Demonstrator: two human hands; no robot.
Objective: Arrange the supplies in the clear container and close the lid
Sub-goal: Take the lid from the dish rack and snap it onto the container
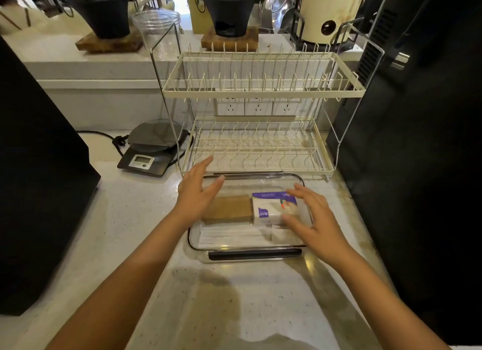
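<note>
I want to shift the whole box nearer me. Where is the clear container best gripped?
Probably by its two short ends, one hand from each side. The clear container lies flat and wide on the counter, and both long edges carry dark latch bars a grip might disturb.

A kitchen counter, seen from above.
A cream two-tier dish rack stands on the speckled stone worktop beside a digital kitchen scale, with wall sockets behind and black charcoal stoves on the ledge.
</note>
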